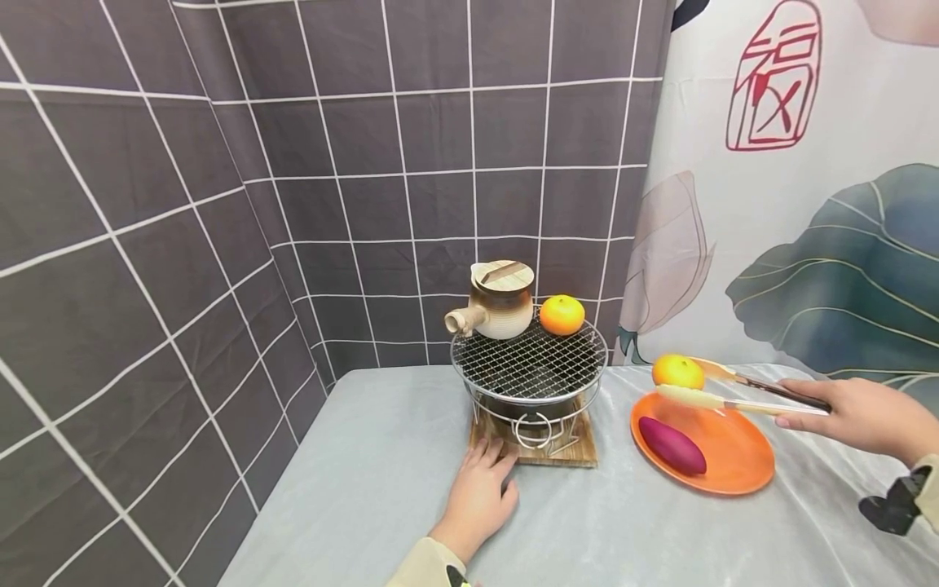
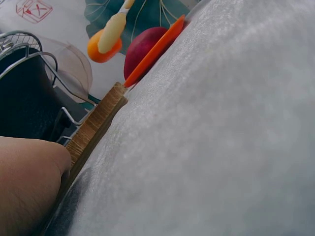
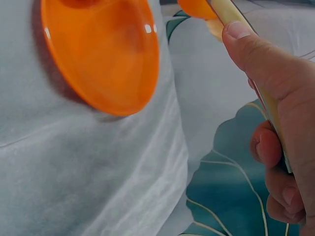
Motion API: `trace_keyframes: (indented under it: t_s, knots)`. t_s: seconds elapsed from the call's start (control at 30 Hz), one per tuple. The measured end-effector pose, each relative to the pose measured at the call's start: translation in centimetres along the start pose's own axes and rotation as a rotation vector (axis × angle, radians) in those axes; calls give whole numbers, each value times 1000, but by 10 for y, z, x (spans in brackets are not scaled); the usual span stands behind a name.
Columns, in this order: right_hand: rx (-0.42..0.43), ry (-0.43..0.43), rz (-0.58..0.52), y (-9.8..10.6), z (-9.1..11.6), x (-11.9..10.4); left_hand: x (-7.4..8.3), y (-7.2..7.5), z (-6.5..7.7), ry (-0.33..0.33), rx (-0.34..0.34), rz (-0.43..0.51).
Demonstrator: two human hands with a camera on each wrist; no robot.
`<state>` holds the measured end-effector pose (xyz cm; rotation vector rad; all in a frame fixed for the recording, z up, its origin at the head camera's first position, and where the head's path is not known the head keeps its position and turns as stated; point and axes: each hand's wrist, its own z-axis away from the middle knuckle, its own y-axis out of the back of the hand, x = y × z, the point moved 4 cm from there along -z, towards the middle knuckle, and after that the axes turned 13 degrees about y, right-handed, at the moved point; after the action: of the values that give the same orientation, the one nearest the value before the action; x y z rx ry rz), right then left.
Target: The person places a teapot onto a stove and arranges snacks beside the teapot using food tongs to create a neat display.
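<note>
right hand [image 1: 873,416] reaching in, fingers curling round tongs [image 1: 704,399]
tongs pinching orange [image 1: 676,372]; left hand [image 1: 480,495] resting on board [image 1: 568,455], fingers lying nearly straight

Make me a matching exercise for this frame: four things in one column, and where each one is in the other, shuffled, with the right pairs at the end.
Things
1. Lidded pot
2. Purple oblong item
3. Tongs
4. Left hand

Places
A. Gripped in the right hand
B. Touching the wooden board
C. On top of the wire rack
D. Lying on the orange plate

Right pairs: 1-C, 2-D, 3-A, 4-B
</note>
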<state>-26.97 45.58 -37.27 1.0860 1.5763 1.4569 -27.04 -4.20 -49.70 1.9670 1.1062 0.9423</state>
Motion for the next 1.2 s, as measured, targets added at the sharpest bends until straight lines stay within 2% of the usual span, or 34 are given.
trace_keyframes:
  t_s: [0.63,0.9,1.2]
  knots:
    - [-5,11,29,41,-13,-13,0,-4,0,-3,7,-3]
    - [64,70,31,60,-22,-27,0,-2,0,-3,5,3]
    - [50,68,-3,70,-35,-34,1,0,0,-5,10,-4]
